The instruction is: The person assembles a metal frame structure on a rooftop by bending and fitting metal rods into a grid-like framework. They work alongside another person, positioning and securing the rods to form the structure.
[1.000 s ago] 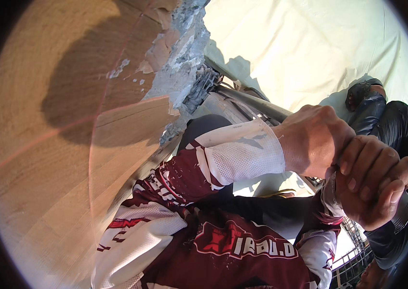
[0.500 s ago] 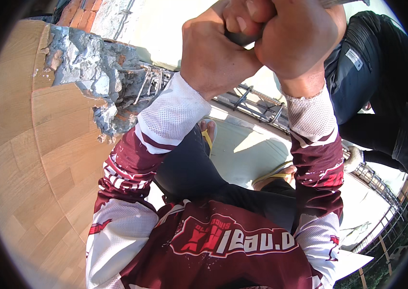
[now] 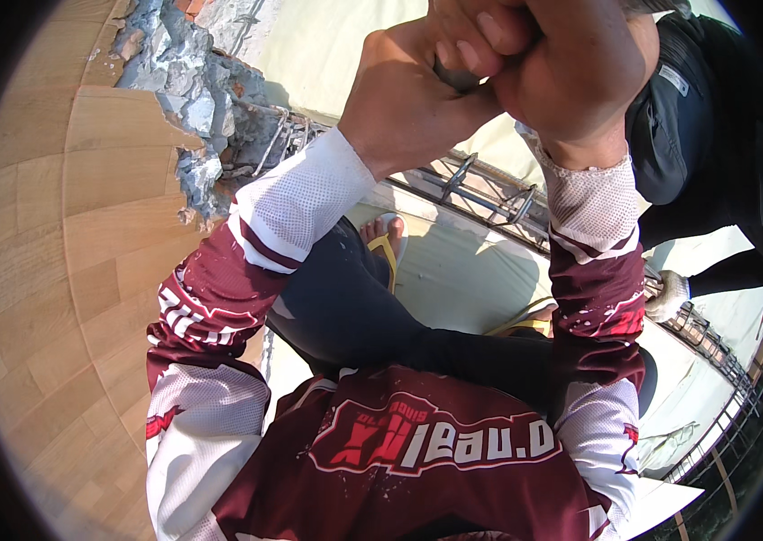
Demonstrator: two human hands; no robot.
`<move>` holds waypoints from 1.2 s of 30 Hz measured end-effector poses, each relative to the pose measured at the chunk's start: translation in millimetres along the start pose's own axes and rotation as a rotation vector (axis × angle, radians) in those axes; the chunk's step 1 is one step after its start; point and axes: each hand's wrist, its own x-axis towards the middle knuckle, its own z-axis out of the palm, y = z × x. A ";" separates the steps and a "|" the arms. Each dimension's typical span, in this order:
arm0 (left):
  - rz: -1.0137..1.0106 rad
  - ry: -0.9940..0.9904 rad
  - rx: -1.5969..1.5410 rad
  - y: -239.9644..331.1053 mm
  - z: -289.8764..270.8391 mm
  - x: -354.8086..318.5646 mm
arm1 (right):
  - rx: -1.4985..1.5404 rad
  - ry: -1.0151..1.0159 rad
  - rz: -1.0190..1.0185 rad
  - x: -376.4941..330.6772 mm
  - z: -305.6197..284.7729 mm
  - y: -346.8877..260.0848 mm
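Observation:
Both hands are raised close together at the top of the view, above my knees. My left hand (image 3: 413, 104) is closed, its wrist bent inward against the other hand. My right hand (image 3: 580, 77) is closed too and overlaps it. A dark rounded end (image 3: 456, 77) shows between the curled fingers. Past the right hand, a grey bar-like piece (image 3: 659, 5) sticks out at the upper edge. It looks like one handled tool in both fists, but its kind is hidden. Beyond and below the hands lies a tied steel rebar cage (image 3: 471, 191).
Broken concrete (image 3: 187, 86) borders wood-look tiles (image 3: 120, 216) on the left. At right another person in dark clothes (image 3: 706, 135) is close beside me, a gloved hand (image 3: 668, 298) at more rebar (image 3: 715, 347). My sandalled foot (image 3: 386, 239) rests on a pale surface (image 3: 453, 270).
My hands have shifted slightly right and up in the picture, still closed together. The broken concrete and tiles now sit higher. The gloved hand stays by the rebar.

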 end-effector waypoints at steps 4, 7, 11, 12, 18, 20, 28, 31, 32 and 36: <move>0.130 0.185 -0.004 2.6 7.6 -5.9 | -0.053 0.043 -0.042 -4.7 2.1 1.2; 0.108 0.093 0.096 7.5 3.9 -7.2 | -0.108 0.039 -0.088 -5.4 16.4 0.6; -0.083 -0.009 -0.067 16.0 -24.0 -2.1 | -0.160 0.047 -0.128 19.8 48.5 -3.3; 0.015 0.081 -0.103 12.5 -37.8 3.0 | -0.167 0.037 -0.125 30.4 58.3 -2.0; 0.159 0.310 0.079 -26.8 -121.0 50.2 | -0.357 0.122 0.104 119.6 88.2 16.0; 0.234 0.327 0.118 -51.4 -149.4 63.1 | -0.333 0.185 0.106 137.7 93.0 34.8; 0.267 0.157 -0.157 -27.0 -106.3 78.0 | -0.178 0.286 0.053 92.8 60.5 47.3; 0.300 0.115 -0.296 -10.6 -76.5 70.2 | -0.150 0.288 0.035 61.3 55.7 36.6; 0.330 0.067 -0.336 -11.8 -62.0 75.9 | -0.140 0.289 0.032 46.6 52.1 36.4; 0.600 0.127 0.085 -41.2 -55.1 77.3 | -0.122 0.299 0.069 -14.7 65.1 92.4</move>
